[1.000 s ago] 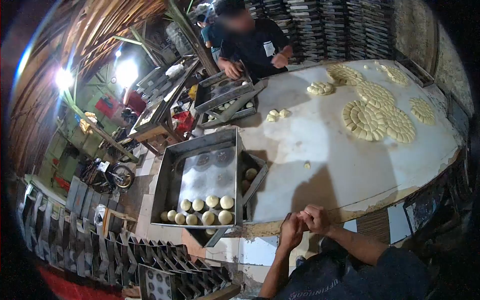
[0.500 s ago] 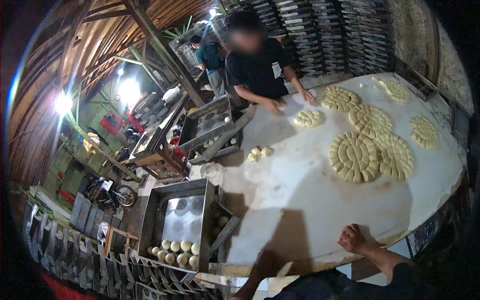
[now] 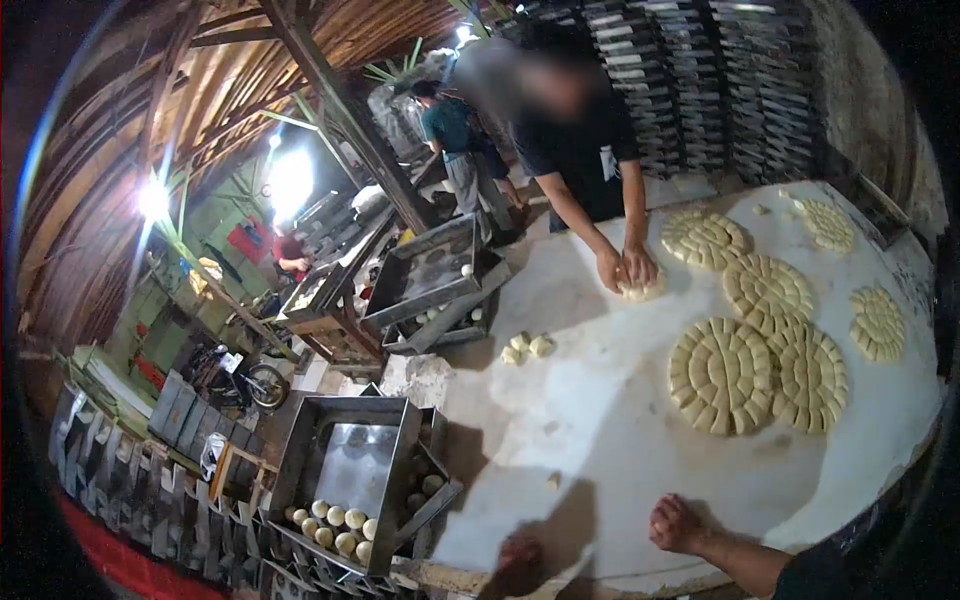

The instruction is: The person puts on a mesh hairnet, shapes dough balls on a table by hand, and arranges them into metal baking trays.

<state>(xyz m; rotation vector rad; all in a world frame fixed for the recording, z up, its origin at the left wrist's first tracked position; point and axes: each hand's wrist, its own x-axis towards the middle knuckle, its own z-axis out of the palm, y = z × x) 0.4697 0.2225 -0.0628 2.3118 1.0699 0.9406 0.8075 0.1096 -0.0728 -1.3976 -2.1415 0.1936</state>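
Note:
My right hand (image 3: pixel 676 524) rests on the pale tabletop (image 3: pixel 620 440) near its front edge. Its fingers are curled in, and whatever lies under them is hidden. To its left, my left hand (image 3: pixel 520 556) sits low on the table in deep shadow, rounded and closed; its underside does not show. A small scrap of dough (image 3: pixel 553 481) lies just beyond my left hand. Farther off are a few dough lumps (image 3: pixel 527 347) in a cluster. Large rounds of dough cut into segments (image 3: pixel 721 376) spread over the right side, some touching.
A metal tray (image 3: pixel 345 470) with several dough balls (image 3: pixel 345 520) stands at the table's left. Another tray (image 3: pixel 430 270) is stacked behind it. Across the table, a co-worker's hands (image 3: pixel 632 270) press on dough. Other people, a motorcycle (image 3: pixel 240 375) and stacked racks (image 3: pixel 700 90) are farther back.
The view has shifted, so the table sits lower in frame. The co-worker's hands have come together onto the dough round. My hands remain curled near the front edge.

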